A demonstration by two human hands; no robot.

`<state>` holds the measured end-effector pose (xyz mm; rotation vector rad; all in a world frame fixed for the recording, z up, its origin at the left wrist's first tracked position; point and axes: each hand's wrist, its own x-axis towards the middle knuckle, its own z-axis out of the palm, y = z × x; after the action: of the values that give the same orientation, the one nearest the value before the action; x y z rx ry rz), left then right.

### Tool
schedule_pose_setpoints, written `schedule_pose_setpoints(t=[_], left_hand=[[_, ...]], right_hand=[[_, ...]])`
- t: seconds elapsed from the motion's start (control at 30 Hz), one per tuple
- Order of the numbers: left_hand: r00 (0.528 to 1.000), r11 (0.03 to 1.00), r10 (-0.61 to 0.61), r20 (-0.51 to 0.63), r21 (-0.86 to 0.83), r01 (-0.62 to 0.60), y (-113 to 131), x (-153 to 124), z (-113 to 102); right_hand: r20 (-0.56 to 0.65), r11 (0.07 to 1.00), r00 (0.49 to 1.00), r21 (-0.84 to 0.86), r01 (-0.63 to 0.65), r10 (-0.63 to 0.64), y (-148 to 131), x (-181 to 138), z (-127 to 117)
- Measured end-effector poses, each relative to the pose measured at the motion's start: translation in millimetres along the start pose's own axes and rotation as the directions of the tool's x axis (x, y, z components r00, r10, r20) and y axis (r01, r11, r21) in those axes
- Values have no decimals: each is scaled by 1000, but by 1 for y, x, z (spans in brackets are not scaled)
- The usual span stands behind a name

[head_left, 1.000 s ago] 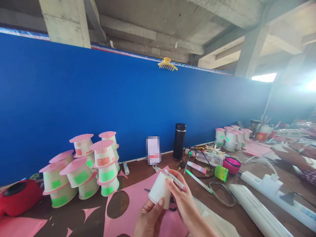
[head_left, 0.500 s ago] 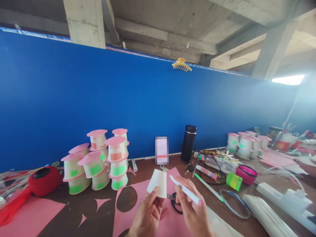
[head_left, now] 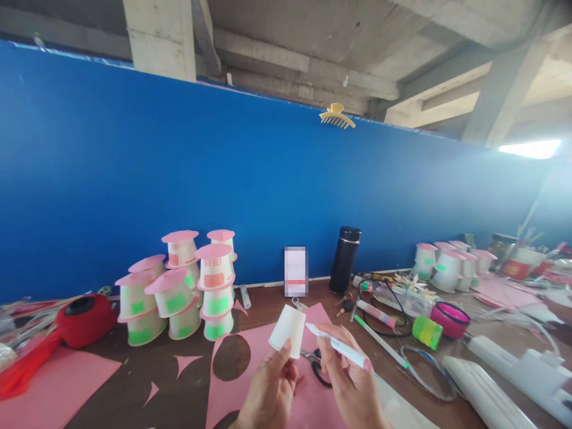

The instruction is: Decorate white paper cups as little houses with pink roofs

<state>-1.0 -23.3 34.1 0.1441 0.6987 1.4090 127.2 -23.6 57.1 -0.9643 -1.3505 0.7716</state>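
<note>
A plain white paper cup, tilted and bottom up, is gripped near its rim by my left hand. My right hand holds a white marker with a pink end, its other end pointing at the cup's right side with a small gap between them. Beneath both hands lies a pink paper sheet with round holes cut in it. Black-handled scissors rest on that sheet, partly covered by my right hand.
Stacked cups with pink paper roofs stand at left, beside a red roll. A black flask is near the blue partition. To the right are a green-capped marker, green tape and a white power strip.
The whole view has shifted slightly, so most things sit a little farther right. Both hands keep hold of the cup and marker, with the marker still apart from the cup.
</note>
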Motion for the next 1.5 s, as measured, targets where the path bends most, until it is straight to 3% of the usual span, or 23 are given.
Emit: schedule_pose_setpoints(t=[0.17, 0.33, 0.6, 0.83, 1.5], left_hand=[[1000, 1000, 15, -2, 19, -15, 0, -1, 0], [1000, 1000, 10, 18, 15, -11, 1, -1, 1], [996, 996, -49, -71, -79, 44, -2, 0, -1], [1000, 997, -19, -21, -76, 18, -5, 0, -3], [998, 999, 17, 63, -31, -15, -5, -5, 0]], right_hand=[[-18, 998, 999, 34, -47, 47, -2, -1, 1], [19, 1000, 1000, -10, -14, 14, -5, -2, 2], [41, 975, 992, -183, 126, -121, 1, -2, 1], [110, 917, 973, -327, 228, -203, 2, -1, -2], [172, 907, 956, -313, 281, -237, -1, -4, -1]])
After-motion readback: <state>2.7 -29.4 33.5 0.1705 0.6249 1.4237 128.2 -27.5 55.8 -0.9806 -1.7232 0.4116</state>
